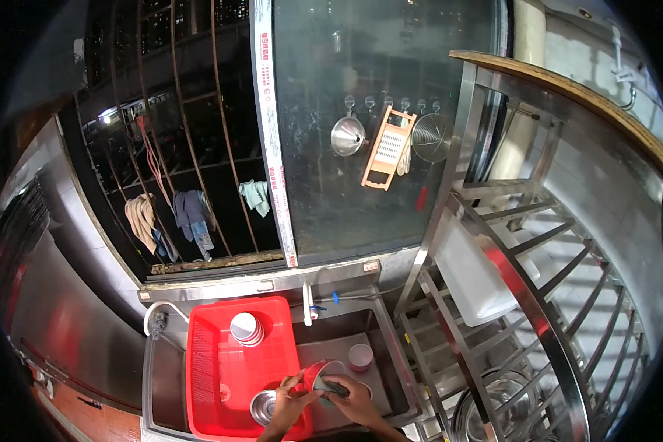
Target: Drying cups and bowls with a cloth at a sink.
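Over the steel sink (384,381), my left hand (291,400) grips a red bowl (316,373) with a pale inside, tilted on its side. My right hand (353,399) presses a green and dark scouring pad (334,387) at the bowl's opening. Just behind the hands, a small pinkish cup or bowl (361,357) stands on the sink floor. Part of another pale rim shows beside my right hand. A metal bowl (263,408) lies by my left hand in the red plastic basket (243,306), with a stack of white and red bowls (247,329) farther back.
A white faucet (308,304) stands behind the basin, and a curved spout (163,304) at the left. To the right rises a steel rack (492,259) with a white plastic tub (469,276) and metal basins (497,403). A funnel (347,136), grater (389,149) and strainer (431,138) hang on the window.
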